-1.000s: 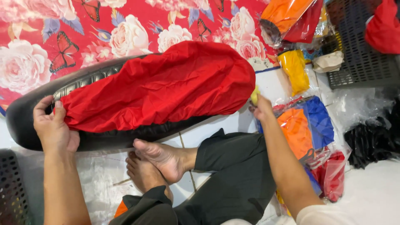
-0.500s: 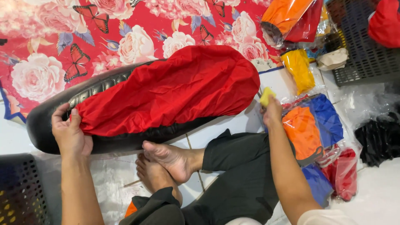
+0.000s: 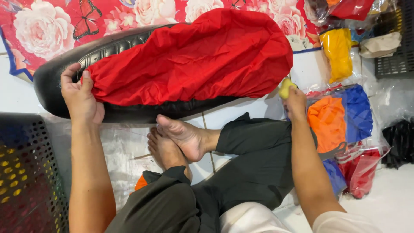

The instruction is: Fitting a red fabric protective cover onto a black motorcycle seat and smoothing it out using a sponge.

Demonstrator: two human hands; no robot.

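Still gripping the red cover's (image 3: pixel 194 60) edge, left hand (image 3: pixel 82 97); right hand (image 3: pixel 294 103) pinches a half-hidden yellow lump (image 3: pixel 286 87).

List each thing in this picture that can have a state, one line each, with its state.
Black seat: lying on the floor, partly covered.
Red fabric cover: wrinkled, pulled over most of the seat.
Left hand: gripping the cover's edge at the seat's end.
Right hand: closed on a small yellow object.
Bagged coloured fabrics: folded, stacked in clear bags.
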